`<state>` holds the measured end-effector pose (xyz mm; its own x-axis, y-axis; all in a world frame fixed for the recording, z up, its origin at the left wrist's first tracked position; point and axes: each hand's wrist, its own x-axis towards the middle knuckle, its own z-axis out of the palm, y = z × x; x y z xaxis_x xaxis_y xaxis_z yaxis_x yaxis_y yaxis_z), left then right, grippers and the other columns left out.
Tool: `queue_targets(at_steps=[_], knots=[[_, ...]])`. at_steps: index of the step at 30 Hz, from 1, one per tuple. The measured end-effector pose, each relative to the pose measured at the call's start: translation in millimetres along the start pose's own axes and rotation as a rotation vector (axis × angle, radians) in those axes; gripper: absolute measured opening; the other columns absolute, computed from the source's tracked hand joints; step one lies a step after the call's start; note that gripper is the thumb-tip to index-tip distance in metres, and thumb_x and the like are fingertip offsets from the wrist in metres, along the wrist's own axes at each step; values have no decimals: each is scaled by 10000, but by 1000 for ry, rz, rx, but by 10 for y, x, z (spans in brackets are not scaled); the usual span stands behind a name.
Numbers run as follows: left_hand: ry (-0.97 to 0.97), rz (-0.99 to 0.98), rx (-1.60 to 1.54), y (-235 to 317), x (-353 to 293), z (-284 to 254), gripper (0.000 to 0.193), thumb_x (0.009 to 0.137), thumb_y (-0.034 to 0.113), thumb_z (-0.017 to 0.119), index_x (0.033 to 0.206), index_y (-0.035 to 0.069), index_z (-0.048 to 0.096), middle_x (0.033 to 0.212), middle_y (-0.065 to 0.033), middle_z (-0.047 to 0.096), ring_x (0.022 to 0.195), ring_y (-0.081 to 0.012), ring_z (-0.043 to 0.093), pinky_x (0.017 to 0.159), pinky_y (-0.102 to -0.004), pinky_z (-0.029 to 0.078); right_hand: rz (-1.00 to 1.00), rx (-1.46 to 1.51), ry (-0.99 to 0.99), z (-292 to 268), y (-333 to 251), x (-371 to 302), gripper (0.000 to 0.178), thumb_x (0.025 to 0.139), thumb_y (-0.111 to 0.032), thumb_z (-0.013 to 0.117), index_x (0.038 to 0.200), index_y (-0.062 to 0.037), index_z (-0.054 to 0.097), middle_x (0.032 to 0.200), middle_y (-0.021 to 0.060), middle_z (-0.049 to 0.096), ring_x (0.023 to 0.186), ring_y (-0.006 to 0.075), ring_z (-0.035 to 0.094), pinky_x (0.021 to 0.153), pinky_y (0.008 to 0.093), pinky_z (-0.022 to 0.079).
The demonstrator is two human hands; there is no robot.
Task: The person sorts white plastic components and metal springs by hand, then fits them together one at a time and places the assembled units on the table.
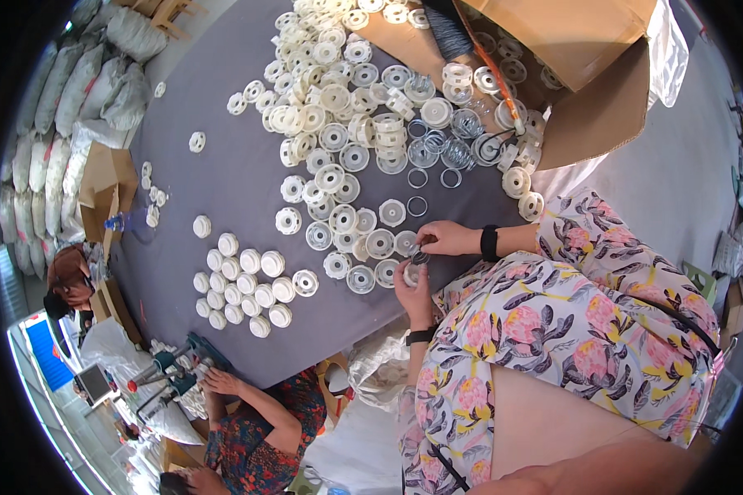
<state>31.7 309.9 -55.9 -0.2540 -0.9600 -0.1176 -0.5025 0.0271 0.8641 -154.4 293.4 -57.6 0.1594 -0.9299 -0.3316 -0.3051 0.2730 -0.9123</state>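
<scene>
At the table's near edge my left hand (415, 299) has its fingers closed round a round white plastic part (410, 274). A thin metal ring (421, 258) shows at the top of that part. My right hand (447, 238) meets it from above, fingertips pinched at the ring; exactly what they grip is too small to make out. Just beyond my hands lie white plastic wheels with centre holes (380, 243). Loose metal rings (418, 206) rest a little farther off, near bundled rings (456, 153).
A big heap of white wheels (309, 82) covers the far table (215, 157). Closed white caps (246, 284) stand grouped at left. An open cardboard box (594, 107) sits far right, beside a wire spool (447, 33). A co-worker (264, 429) works at a green machine (210, 351).
</scene>
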Motion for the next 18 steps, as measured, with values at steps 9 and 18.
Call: queue_targets(at_steps=[9, 18], knots=[[130, -163, -94, -135, -220, -220, 543, 716, 151, 754, 1156, -8, 477, 1037, -123, 511, 947, -229, 510, 846, -337, 417, -124, -399, -49, 276, -129, -16, 324, 763, -259, 635, 989, -29, 614, 844, 147, 597, 817, 301, 593, 706, 381, 472], [104, -96, 58, 129, -47, -443, 569, 676, 113, 747, 1178, 9, 499, 1038, -151, 509, 995, -308, 492, 881, -384, 401, 166, 107, -155, 510, -336, 315, 312, 797, -225, 606, 997, 15, 607, 817, 135, 655, 703, 207, 649, 612, 304, 511]])
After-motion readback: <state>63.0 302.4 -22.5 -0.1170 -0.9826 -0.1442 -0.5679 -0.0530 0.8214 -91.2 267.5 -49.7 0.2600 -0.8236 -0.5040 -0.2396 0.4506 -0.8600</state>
